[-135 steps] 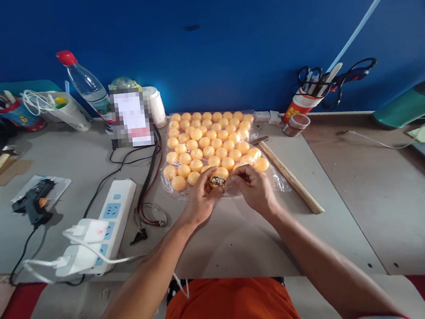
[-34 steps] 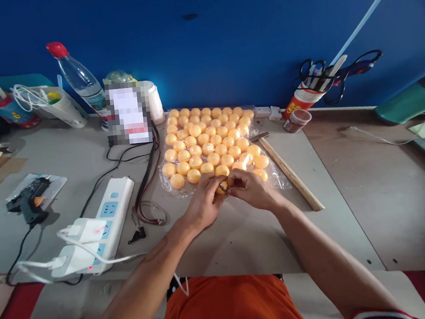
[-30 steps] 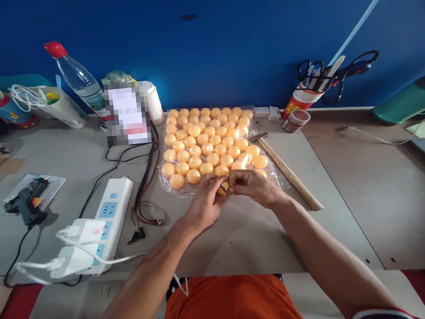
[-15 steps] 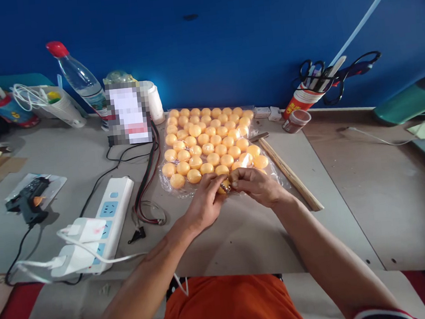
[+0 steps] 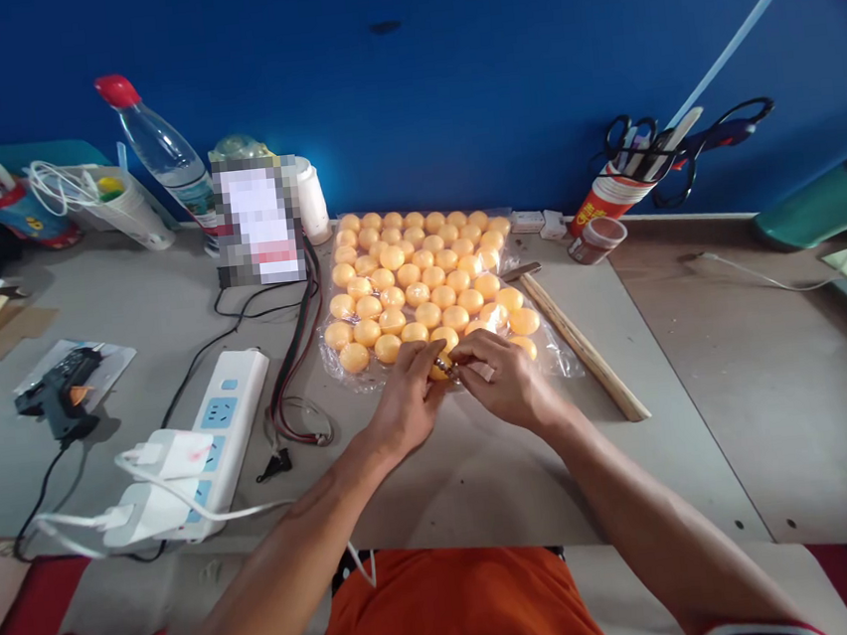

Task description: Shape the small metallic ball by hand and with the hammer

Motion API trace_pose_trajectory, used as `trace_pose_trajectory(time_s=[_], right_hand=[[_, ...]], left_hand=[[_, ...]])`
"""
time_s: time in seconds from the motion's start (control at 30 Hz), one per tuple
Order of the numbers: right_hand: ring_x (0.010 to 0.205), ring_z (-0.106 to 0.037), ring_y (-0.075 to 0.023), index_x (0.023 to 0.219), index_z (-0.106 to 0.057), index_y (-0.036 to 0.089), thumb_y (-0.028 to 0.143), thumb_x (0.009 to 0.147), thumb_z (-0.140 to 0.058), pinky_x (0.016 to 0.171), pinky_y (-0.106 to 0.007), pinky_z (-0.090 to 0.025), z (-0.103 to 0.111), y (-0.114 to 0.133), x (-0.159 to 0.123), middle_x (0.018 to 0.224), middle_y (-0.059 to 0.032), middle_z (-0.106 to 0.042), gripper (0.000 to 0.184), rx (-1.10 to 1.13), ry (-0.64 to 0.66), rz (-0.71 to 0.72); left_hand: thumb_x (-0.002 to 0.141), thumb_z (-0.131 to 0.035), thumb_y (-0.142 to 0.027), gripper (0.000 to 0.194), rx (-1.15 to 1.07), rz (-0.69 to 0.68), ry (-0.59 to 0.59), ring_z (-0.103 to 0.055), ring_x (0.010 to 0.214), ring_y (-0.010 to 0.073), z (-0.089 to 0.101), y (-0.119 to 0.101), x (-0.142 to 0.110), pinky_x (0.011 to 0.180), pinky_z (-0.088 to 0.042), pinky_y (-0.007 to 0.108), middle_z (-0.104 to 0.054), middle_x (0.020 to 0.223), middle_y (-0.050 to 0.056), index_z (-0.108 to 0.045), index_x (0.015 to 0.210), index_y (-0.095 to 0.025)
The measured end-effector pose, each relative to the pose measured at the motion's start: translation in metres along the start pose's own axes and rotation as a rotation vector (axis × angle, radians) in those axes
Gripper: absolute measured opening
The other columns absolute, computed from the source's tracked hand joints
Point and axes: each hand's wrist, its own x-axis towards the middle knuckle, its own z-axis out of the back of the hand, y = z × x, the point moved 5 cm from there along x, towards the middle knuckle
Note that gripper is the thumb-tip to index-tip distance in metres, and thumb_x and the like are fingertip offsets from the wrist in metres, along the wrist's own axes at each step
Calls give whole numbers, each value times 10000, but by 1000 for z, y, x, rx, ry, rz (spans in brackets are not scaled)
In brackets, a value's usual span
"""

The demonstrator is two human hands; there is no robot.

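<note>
My left hand is closed in a pinch around a small shiny, dark-and-gold item, too small to make out its kind. From the other side, the closed fingertips of my right hand grip the same item. Both hands are at the near edge of a clear plastic bag of orange balls, which look like ping-pong balls in rows. To the right of the bag lies a hammer with a wooden handle, its metal head by the bag's edge.
On the left are a white power strip with plugged-in chargers, a black glue gun and loose cables. A bottle, a blurred phone and cups stand at the back. A cup of scissors stands back right.
My right hand has shifted slightly left and its fingers have curled more around the small item. My left hand stays almost in place. The whole view has moved a little.
</note>
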Motion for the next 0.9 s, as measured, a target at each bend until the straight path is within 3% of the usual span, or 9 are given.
trace_pose_trajectory(time_s=[0.13, 0.3, 0.4, 0.5, 0.63, 0.9], right_hand=[[798, -610, -191, 869, -625, 206, 122, 829, -509, 718, -312, -491, -2, 7, -4, 879, -81, -635, 149, -122, -3, 86], [736, -549, -181, 817, -575, 209, 96, 803, -493, 654, -296, -438, -7, 7, -5, 830, -68, -583, 140, -193, -19, 45], [759, -545, -177, 754, -544, 210, 74, 746, -497, 687, -296, -442, -5, 2, -3, 806, -49, -568, 144, -66, -13, -16], [747, -535, -164, 692, -533, 211, 89, 712, -502, 683, -289, -436, -2, -9, 2, 780, -26, -566, 128, 76, 98, -127], [742, -524, -154, 686, -554, 199, 168, 752, -522, 694, -296, -426, 0, -20, 4, 785, -15, -567, 79, 175, 230, -195], [730, -491, -141, 714, -563, 191, 325, 759, -625, 704, -295, -434, -3, -27, 2, 774, -1, -548, 154, 466, 324, -340]], left_hand=[[855, -625, -94, 429, -1, 32, 2, -606, 957, 179, 0, 0, -1, 817, -552, 325, -578, 1145, 105, -505, 1260, -171], [830, -606, -79, 394, 6, 60, 14, -601, 977, 188, 0, 1, -1, 798, -545, 321, -566, 1130, 89, -517, 1199, -183], [824, -602, -70, 401, 2, 59, 53, -600, 1004, 193, -1, 1, -1, 835, -546, 334, -556, 1141, 87, -521, 1197, -192], [829, -592, -60, 417, -4, 20, 89, -590, 1070, 205, -3, -2, -1, 913, -534, 362, -558, 1167, 86, -520, 1212, -207], [832, -578, -50, 436, -8, -25, 99, -576, 1103, 212, -3, -4, -2, 951, -522, 380, -564, 1191, 98, -509, 1234, -206], [817, -564, -12, 456, -2, -31, 87, -574, 1135, 223, -1, -6, 1, 987, -510, 397, -572, 1196, 107, -519, 1235, -190]])
